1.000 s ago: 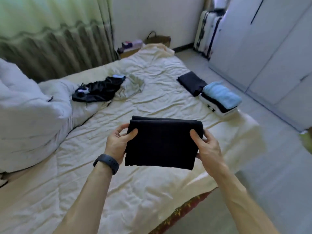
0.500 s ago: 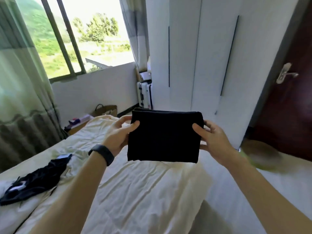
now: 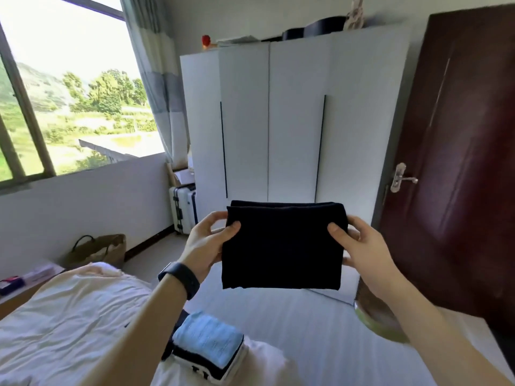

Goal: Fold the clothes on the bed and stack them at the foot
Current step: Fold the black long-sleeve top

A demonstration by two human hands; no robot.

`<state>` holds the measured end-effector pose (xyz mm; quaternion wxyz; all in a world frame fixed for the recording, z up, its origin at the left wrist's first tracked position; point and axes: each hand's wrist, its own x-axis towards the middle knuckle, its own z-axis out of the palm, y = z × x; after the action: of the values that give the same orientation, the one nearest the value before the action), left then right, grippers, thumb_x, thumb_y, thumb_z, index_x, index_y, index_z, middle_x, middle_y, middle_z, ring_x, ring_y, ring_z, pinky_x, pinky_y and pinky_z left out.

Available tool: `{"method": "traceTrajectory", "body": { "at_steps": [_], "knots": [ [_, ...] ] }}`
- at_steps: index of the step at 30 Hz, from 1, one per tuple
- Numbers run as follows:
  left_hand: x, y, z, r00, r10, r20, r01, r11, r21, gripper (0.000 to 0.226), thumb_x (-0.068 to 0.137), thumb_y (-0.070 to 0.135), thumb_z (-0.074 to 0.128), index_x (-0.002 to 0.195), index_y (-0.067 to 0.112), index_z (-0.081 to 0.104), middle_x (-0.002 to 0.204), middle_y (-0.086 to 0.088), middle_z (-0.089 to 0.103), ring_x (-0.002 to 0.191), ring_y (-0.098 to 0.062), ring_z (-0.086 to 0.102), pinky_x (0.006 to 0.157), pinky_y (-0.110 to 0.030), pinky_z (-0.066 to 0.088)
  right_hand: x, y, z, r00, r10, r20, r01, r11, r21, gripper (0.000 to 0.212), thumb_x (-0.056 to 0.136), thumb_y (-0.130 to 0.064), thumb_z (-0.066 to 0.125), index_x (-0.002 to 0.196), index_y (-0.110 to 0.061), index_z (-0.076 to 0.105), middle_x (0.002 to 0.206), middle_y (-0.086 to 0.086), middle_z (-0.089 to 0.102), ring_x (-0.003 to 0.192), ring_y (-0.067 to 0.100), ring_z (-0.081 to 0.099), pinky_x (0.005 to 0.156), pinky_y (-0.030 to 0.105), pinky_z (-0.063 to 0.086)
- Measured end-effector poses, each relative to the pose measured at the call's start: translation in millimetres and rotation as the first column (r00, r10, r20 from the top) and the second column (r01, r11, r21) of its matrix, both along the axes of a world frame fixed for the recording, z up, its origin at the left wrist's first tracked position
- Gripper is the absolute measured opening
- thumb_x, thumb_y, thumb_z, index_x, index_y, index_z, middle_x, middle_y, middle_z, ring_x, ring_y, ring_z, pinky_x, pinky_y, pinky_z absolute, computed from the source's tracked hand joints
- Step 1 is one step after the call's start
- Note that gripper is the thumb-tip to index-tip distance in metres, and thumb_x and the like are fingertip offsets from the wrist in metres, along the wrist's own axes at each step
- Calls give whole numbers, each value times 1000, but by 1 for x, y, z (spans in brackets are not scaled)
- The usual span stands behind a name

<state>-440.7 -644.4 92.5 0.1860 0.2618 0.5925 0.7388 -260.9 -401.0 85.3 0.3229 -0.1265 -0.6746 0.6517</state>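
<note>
A folded black garment (image 3: 282, 246) hangs in the air in front of me, held flat by both sides. My left hand (image 3: 207, 245) pinches its left edge, thumb on the front, and a black band sits on that wrist. My right hand (image 3: 359, 247) pinches its right edge the same way. Below, on the bed (image 3: 69, 316) with its cream sheet, lies a stack of folded clothes (image 3: 207, 346) with a light blue piece on top, partly hidden by my left forearm.
A white wardrobe (image 3: 292, 121) stands ahead, a dark red door (image 3: 459, 162) to its right. A silver suitcase (image 3: 182, 208) and a brown bag (image 3: 97, 250) stand on the floor by the window wall. A green round object (image 3: 379, 324) lies near the door.
My view has swung up and to the right, from the bed to the wardrobe and door. Both hands keep hold of the black garment. The folded stack is now below my left arm.
</note>
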Motion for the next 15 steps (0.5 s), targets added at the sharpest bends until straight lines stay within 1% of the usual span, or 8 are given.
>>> {"method": "traceTrajectory", "body": {
  "at_steps": [2,3,5,8,12,14,15],
  "knots": [
    [-21,28,9,1000,-10,-22,9,1000,-14,34,87,24,74,119,19,63,105,-15,76,91,-32,73,72,-40,63,-17,23,10,1000,-21,-12,21,1000,17,23,98,-28,67,121,-27,66,106,1,78,97,16,75,69,30,62],
    [-32,44,13,999,-20,-28,20,1000,-20,32,90,23,72,120,20,62,105,-16,76,92,-33,73,73,-40,63,-25,37,14,999,-35,-15,35,999,23,24,98,-27,67,122,-27,65,105,1,78,96,16,76,69,31,62],
    [-50,73,18,998,-42,-40,41,999,-30,31,92,23,71,121,21,60,104,-16,76,91,-32,73,68,-36,61,-41,63,21,998,-52,-25,53,998,32,27,97,-24,68,124,-26,64,102,2,78,94,18,76,68,32,62],
    [-77,112,22,997,-69,-28,68,997,-43,34,90,25,72,121,23,59,104,-16,76,85,-28,73,62,-29,57,-64,103,25,998,-56,-30,57,997,48,28,97,-22,68,124,-23,64,100,3,78,92,19,76,67,31,62],
    [-111,161,20,996,-86,-26,83,993,-83,38,87,26,75,121,22,59,105,-16,75,84,-28,74,61,-28,56,-99,161,22,999,-28,-18,29,997,65,28,98,-22,67,126,-25,63,101,2,78,93,19,76,70,34,63],
    [-128,186,22,998,-62,-33,59,995,-84,40,83,28,77,120,23,61,104,-15,76,83,-28,74,59,-28,55,-121,191,23,1000,7,-18,-5,997,71,26,98,-23,66,124,-26,63,99,0,78,93,18,76,69,33,63],
    [-136,199,24,998,-38,-40,35,996,-82,38,84,28,78,118,25,63,104,-15,76,82,-27,73,57,-27,55,-134,208,24,999,32,-25,-30,997,68,24,98,-23,66,122,-26,64,99,0,78,92,18,76,67,32,62]
  ]
}}
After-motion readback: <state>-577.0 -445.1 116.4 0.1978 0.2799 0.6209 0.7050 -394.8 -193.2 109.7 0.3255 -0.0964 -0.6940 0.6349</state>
